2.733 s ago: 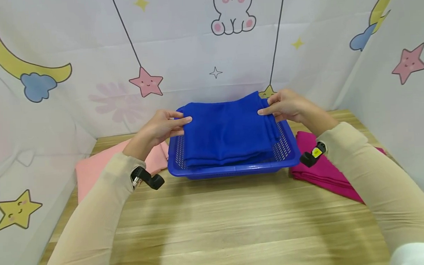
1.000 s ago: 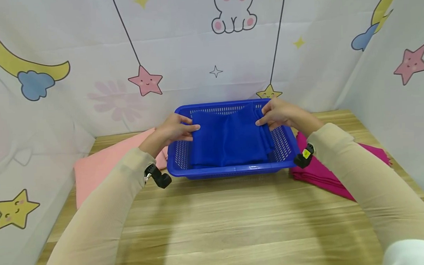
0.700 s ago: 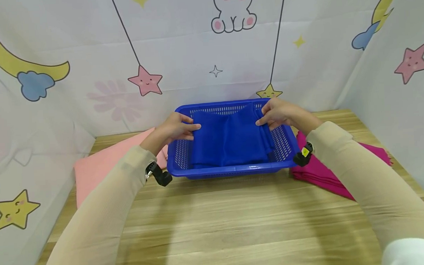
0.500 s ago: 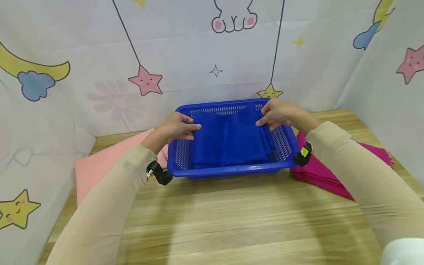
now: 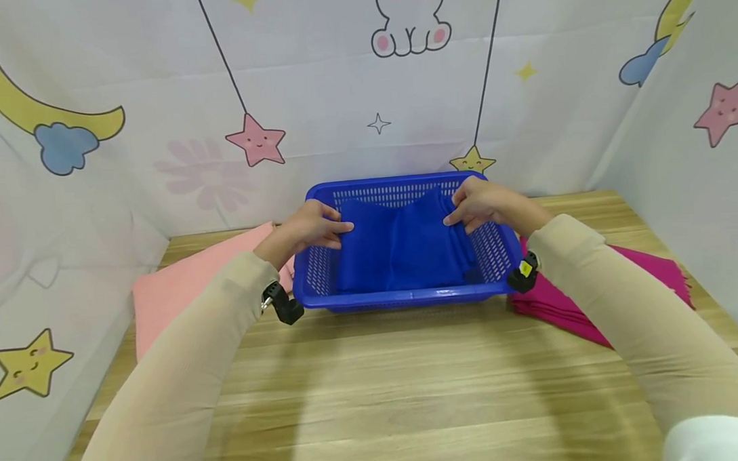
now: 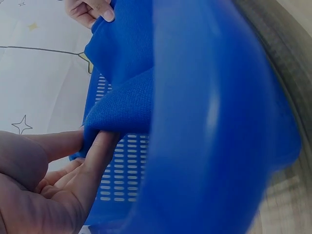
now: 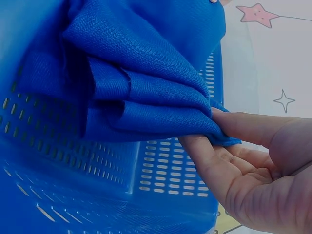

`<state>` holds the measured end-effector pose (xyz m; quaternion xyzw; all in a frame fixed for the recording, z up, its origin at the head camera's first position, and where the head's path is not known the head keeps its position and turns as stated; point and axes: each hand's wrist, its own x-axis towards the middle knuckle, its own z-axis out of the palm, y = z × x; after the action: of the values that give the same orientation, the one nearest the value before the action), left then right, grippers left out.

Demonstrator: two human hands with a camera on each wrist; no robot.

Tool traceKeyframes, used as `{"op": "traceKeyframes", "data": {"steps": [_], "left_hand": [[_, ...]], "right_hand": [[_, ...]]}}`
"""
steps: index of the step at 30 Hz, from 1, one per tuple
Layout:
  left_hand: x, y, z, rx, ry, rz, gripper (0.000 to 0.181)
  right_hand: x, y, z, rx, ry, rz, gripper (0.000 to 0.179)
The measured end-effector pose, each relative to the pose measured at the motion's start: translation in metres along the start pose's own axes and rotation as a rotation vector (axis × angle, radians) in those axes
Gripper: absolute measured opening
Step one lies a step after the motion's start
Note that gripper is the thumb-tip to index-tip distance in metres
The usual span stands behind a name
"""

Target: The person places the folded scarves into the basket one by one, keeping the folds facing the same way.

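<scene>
L hand (image 5: pixel 314 225) & R hand (image 5: pixel 480 203) each pinch a far corner of the blue cloth (image 5: pixel 400 251) w/in the blue bskt (image 5: pixel 402 297).

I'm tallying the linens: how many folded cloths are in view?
3: the blue cloth, pinched by the left hand and right hand in the plastic basket; the pink cloth left of it; the fringed magenta cloth right of it. Others could be hidden beneath.

A pink cloth (image 5: pixel 182 284) lies on the left of the wood-grained bench (image 5: pixel 411 378), a folded magenta cloth (image 5: pixel 551 300) on its right. Behind hangs a white backdrop (image 5: pixel 327 76) printed with stars, moons, clouds and a bear (image 5: pixel 410 12).
</scene>
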<state>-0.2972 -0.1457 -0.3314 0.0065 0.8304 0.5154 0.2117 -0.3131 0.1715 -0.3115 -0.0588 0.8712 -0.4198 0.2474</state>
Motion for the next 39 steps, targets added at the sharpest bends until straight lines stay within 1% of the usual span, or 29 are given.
{"op": "traceKeyframes", "data": {"steps": [5,7,18,21,25,32,35,39], "left_hand": [[0.003,-0.002,0.003,0.025,-0.004,0.001,0.020],[0.003,-0.001,0.004,0.024,-0.004,-0.002,0.020],[0.005,0.003,0.007,0.041,0.004,-0.023,0.049],[0.006,0.004,0.008,0.040,0.011,-0.027,0.052],[0.007,0.005,0.008,0.054,0.010,-0.023,0.049],[0.009,0.005,0.010,0.071,0.026,-0.010,0.039],[0.011,0.004,0.010,0.084,0.031,-0.004,0.038],[0.013,0.003,0.010,0.095,0.034,0.003,0.041]], "right_hand": [[0.002,0.002,0.000,0.011,-0.012,0.011,0.050],[0.004,0.003,0.000,0.013,-0.020,0.011,0.051],[0.005,0.005,0.002,-0.008,-0.009,0.005,0.051],[0.004,0.006,0.001,-0.005,-0.020,-0.001,0.052],[0.005,0.007,0.000,-0.003,-0.034,-0.001,0.053],[0.005,0.007,0.000,-0.004,-0.042,0.029,0.053],[0.006,0.007,0.001,-0.029,-0.043,0.041,0.051],[0.006,0.007,0.003,-0.068,-0.051,0.052,0.047]]}}
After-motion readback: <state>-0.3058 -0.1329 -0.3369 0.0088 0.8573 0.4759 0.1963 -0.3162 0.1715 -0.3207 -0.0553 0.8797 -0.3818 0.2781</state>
